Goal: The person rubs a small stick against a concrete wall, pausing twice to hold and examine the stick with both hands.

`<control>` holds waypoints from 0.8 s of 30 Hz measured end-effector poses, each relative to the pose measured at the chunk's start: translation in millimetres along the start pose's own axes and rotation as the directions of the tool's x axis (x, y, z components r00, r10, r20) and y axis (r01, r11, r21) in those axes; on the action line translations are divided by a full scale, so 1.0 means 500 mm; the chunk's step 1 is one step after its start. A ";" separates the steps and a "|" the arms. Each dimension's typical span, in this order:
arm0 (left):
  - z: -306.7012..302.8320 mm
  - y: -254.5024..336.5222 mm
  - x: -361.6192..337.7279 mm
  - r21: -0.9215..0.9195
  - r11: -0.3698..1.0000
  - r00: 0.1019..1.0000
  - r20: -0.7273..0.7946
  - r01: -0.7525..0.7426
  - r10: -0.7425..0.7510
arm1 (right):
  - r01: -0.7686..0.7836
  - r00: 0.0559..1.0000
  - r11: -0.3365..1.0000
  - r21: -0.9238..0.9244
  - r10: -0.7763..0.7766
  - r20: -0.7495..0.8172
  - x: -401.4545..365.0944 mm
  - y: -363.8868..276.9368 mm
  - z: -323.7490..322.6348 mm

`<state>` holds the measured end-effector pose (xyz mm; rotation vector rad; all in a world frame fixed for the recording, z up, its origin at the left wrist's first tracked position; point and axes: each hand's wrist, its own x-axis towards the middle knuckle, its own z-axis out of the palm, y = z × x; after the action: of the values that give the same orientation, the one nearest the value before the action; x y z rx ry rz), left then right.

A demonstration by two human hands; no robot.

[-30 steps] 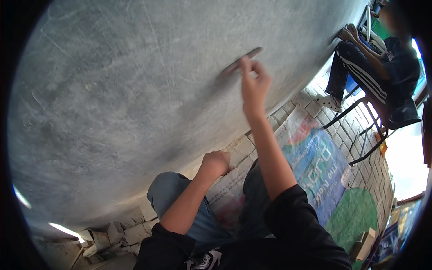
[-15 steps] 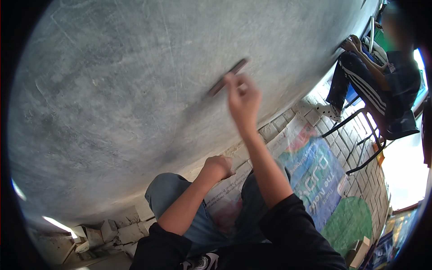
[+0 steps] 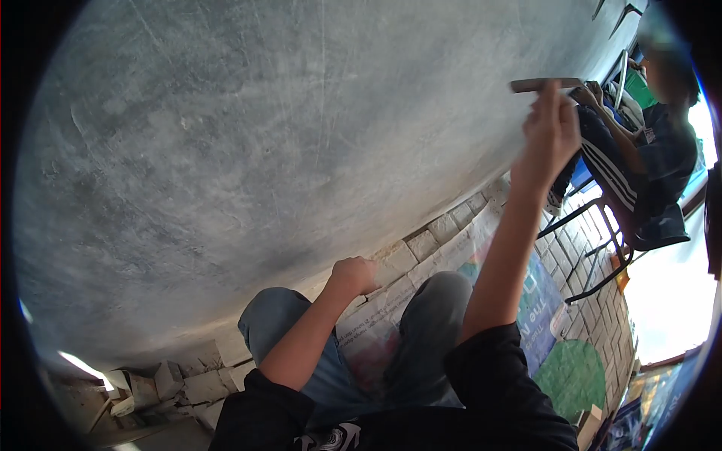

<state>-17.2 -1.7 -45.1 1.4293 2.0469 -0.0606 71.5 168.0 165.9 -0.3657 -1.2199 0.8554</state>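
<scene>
My right hand point(image 3: 551, 135) is raised at the upper right, its fingers closed on a thin, straight brown bar point(image 3: 529, 86). The bar lies nearly level in the view, over the grey plastered wall point(image 3: 248, 128); its right end overlaps the seated person's hands. Slight motion blur softens my fingers. Low by the foot of the wall, my left hand point(image 3: 355, 276) is curled into a fist between my knees. The inside of that fist is hidden, and I cannot tell whether it holds anything.
At the right a person point(image 3: 665, 161) sits on a chair point(image 3: 628, 239) close to the wall. Printed banner sheets point(image 3: 538, 301) and a green round piece point(image 3: 571, 379) cover part of the paved floor point(image 3: 609, 316). Loose blocks point(image 3: 169, 381) lie at the lower left.
My right hand has swung up and to the right with the brown bar, which has turned from slanted to nearly level. My left fist stays low, shifted slightly left.
</scene>
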 end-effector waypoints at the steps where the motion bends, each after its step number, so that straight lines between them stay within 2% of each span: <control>1: 0.003 -0.002 0.003 -0.012 1.000 1.000 0.011 0.002 -0.002 | 0.020 1.000 0.999 0.030 -0.021 0.009 0.014 -0.016 -0.001; 3: 0.006 0.002 0.008 -0.032 0.999 1.000 0.018 0.005 -0.004 | 0.042 0.999 0.997 0.062 -0.043 0.026 0.025 -0.017 0.000; 6: 0.004 0.012 0.010 -0.022 1.000 0.999 0.031 0.008 -0.007 | -0.026 0.994 0.994 0.104 0.014 0.111 0.012 0.029 0.004; 8: 0.008 0.011 0.012 -0.050 0.998 1.000 0.010 -0.028 0.029 | -0.048 0.975 0.998 -0.034 0.055 0.214 -0.029 0.071 0.025; 12: 0.004 0.006 0.016 -0.044 0.999 0.999 0.054 0.001 0.002 | -0.125 0.954 0.988 -0.087 0.143 0.263 -0.058 0.082 0.048; 14: 0.008 0.001 0.018 -0.027 1.000 1.000 0.027 0.003 -0.002 | -0.165 0.935 0.974 -0.156 0.205 0.290 -0.049 0.075 0.040; 16: -0.001 0.005 0.012 -0.033 0.999 0.998 0.053 0.018 -0.016 | -0.169 0.915 0.975 -0.147 0.211 0.344 -0.045 0.076 0.032; 18: -0.002 0.008 0.012 -0.032 0.999 0.997 0.074 0.028 -0.026 | -0.110 0.874 0.978 -0.176 0.179 0.452 -0.048 0.078 0.029; 19: 0.001 0.007 0.014 -0.016 1.000 0.997 0.074 0.021 -0.020 | -0.118 0.877 0.977 -0.178 0.187 0.444 -0.051 0.083 0.028; 21: 0.006 0.006 0.009 0.009 1.000 0.996 0.083 0.016 -0.016 | -0.003 0.850 0.961 -0.276 0.148 0.506 -0.058 0.090 0.031; 22: 0.007 0.006 0.006 0.012 1.000 0.998 0.056 -0.007 0.006 | -0.012 0.854 0.961 -0.278 0.154 0.498 -0.062 0.095 0.031; 24: 0.007 0.008 0.000 0.022 0.999 0.999 0.039 -0.029 0.028 | 0.050 0.753 0.941 -0.334 0.184 0.632 -0.073 0.106 0.030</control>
<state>-12.3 -1.6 -46.8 1.4602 2.0001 -0.0986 34.5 172.4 111.4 -0.3936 -2.0439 0.8692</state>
